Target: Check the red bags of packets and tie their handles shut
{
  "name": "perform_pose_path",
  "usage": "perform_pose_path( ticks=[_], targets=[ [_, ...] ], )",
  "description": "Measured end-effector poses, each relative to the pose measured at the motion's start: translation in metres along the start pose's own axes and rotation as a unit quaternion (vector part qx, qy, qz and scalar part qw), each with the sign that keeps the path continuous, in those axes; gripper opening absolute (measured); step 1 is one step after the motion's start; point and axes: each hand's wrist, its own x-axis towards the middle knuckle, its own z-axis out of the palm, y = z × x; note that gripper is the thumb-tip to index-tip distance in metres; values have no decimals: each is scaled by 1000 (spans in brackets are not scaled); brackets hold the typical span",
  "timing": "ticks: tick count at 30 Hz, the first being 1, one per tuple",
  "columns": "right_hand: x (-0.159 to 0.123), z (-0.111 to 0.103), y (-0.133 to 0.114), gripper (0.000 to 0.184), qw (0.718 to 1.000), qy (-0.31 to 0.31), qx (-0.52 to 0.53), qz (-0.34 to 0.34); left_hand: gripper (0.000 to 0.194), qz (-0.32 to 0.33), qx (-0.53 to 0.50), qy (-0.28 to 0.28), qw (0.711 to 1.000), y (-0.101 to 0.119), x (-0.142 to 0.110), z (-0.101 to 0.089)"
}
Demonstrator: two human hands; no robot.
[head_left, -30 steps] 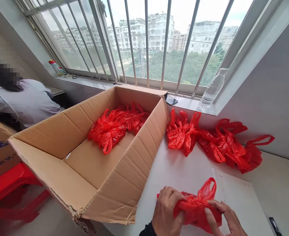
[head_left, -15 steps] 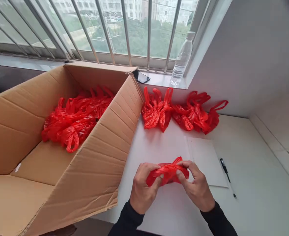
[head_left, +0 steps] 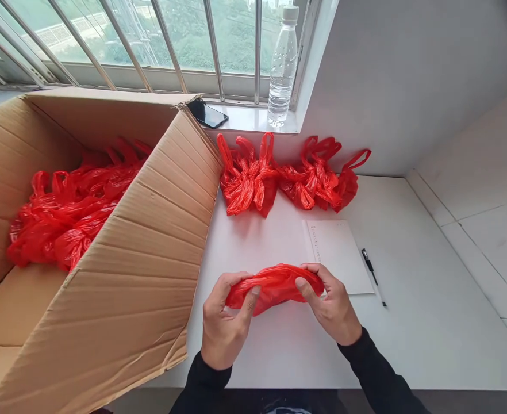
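Between my two hands, above the white table (head_left: 408, 345), is a red plastic bag (head_left: 275, 287), its upper edge bunched and drawn out sideways. My left hand (head_left: 227, 322) pinches the bag's left end, thumb in front and fingers behind. At the opposite end my right hand (head_left: 333, 305) grips it the same way. Whether anything lies inside the bag cannot be seen. Beyond my hands, a red knotted bag (head_left: 251, 178) and more tied red bags (head_left: 318, 178) rest against the wall.
To the left stands a large open cardboard box (head_left: 137, 247) with a heap of red bags (head_left: 72, 207) inside. A white notebook (head_left: 340, 253) and a pen (head_left: 373, 276) lie right of my hands. On the windowsill are a water bottle (head_left: 283, 75) and a phone (head_left: 210, 115).
My hands have moved farther apart, and the bag between them is stretched wider and smoother. The view has tilted down and shifted right.
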Motion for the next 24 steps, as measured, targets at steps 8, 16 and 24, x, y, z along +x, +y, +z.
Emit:
perform_pose_path(
  ticks=[8, 16, 24],
  targets=[
    [2, -15, 6, 26, 988, 135, 77, -15, 24, -80, -137, 94, 983, 3, 3, -10],
    [-8, -11, -13, 42, 960, 222, -53, -164, 6, -7, -49, 41, 998, 20, 3, -7],
    [4, 2, -42, 25, 883, -25, -339, -323, 7, -9, -29, 49, 998, 26, -6, -13]
  ],
)
